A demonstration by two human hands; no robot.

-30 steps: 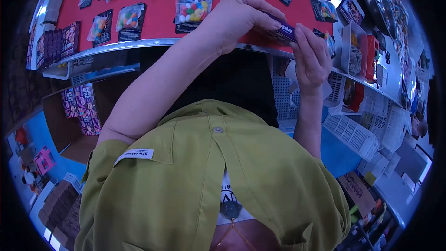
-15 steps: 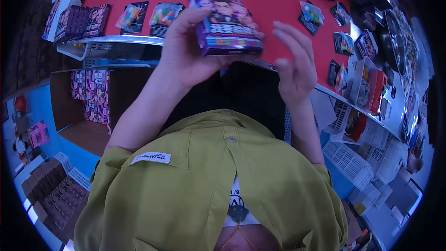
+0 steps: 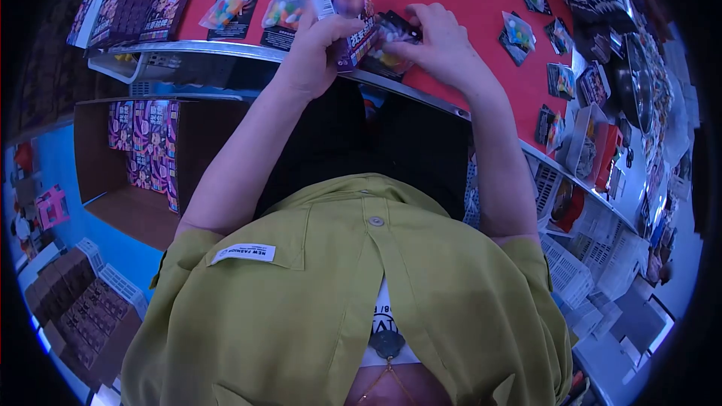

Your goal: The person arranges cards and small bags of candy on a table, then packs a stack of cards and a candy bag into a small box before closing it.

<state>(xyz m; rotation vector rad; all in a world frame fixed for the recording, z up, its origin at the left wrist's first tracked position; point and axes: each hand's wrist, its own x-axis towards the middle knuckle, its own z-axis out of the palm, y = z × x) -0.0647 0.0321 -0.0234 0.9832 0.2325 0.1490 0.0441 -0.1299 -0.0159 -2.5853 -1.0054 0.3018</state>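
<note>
My left hand [image 3: 317, 49] is closed around a small printed purple box [image 3: 353, 22], tilted on its side above the table's front edge. A white flap stands up at the box's far end. My right hand [image 3: 447, 45] has thumb and fingers around a clear packet of coloured pieces [image 3: 392, 36], which lies with a dark card right beside the box. Motion smears the packet somewhat. Two more packets, one with orange and green pieces [image 3: 227, 9] and another [image 3: 283, 11], lie on dark cards to the left of my left hand.
The red tabletop [image 3: 481, 68] has a metal front edge. More packets on cards [image 3: 519, 30] line its right side. Purple boxes [image 3: 162, 15] stand at the left edge. Below is an open carton [image 3: 124, 214] with printed boxes inside. A white bin [image 3: 583, 139] stands right.
My left hand has turned the box and brought it left. My right hand has moved forward and left, from apart in the air to the packet beside the box.
</note>
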